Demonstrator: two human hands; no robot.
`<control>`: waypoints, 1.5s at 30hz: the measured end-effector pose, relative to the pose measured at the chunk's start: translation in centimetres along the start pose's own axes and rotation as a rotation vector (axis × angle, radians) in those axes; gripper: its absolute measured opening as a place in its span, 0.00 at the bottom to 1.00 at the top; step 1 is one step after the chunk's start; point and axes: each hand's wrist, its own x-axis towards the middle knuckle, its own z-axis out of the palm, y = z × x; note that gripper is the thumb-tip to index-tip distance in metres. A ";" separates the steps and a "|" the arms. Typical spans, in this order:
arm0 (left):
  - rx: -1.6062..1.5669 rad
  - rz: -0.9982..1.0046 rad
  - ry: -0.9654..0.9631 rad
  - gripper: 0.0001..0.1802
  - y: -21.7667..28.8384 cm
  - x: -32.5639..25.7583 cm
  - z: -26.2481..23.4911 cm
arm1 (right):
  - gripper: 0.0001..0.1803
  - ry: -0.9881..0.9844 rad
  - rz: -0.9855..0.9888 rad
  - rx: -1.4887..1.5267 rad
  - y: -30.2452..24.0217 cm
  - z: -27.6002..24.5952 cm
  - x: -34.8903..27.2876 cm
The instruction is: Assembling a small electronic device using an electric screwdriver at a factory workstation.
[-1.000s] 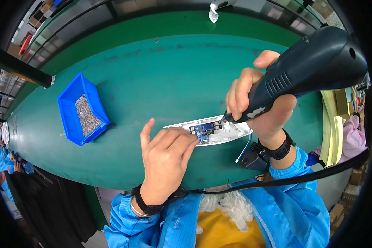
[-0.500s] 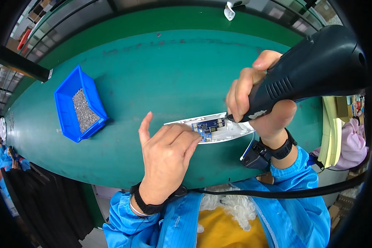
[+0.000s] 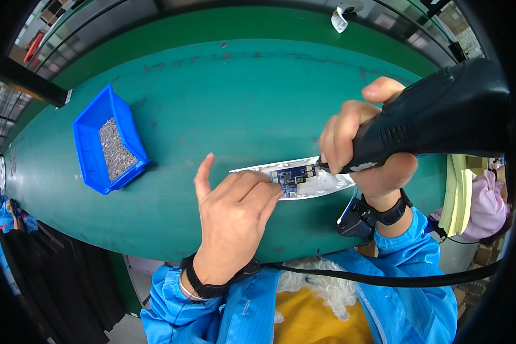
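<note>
A long white plastic housing point(image 3: 333, 184) lies on the green table in front of me, with a blue circuit board point(image 3: 289, 174) inside it. My left hand point(image 3: 230, 213) is on the housing's left part, thumb and fingers closed on its edge and over the board's near end, with one finger raised. Wrapped in my right hand point(image 3: 343, 137) is a black electric screwdriver point(image 3: 441, 117), slanting down to the left. Its tip meets the board's right end; the exact contact point is too small to make out.
A blue bin point(image 3: 87, 140) of small metal screws point(image 3: 116, 150) stands at the left. A black cable point(image 3: 395, 281) crosses low before my body. Yellowish sheets point(image 3: 458, 192) and pink cloth point(image 3: 487, 203) are at the right. A white piece point(image 3: 339, 22) rests at the far edge.
The screwdriver's rear end and my right hand sit slightly lower and farther right in the picture. The view has shifted a little; both hands keep their hold.
</note>
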 end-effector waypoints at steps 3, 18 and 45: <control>-0.012 0.005 0.010 0.04 0.0 -0.1 0.1 | 0.40 0.012 -0.036 0.015 0.3 0.0 -0.2; -0.143 0.132 0.048 0.06 1.2 0.2 -0.3 | 0.40 -0.154 -0.209 0.389 -3.3 1.5 -0.2; -0.173 -0.031 -0.142 0.29 -2.6 -0.7 -0.7 | 0.41 -0.102 -0.116 0.245 -0.1 4.5 0.5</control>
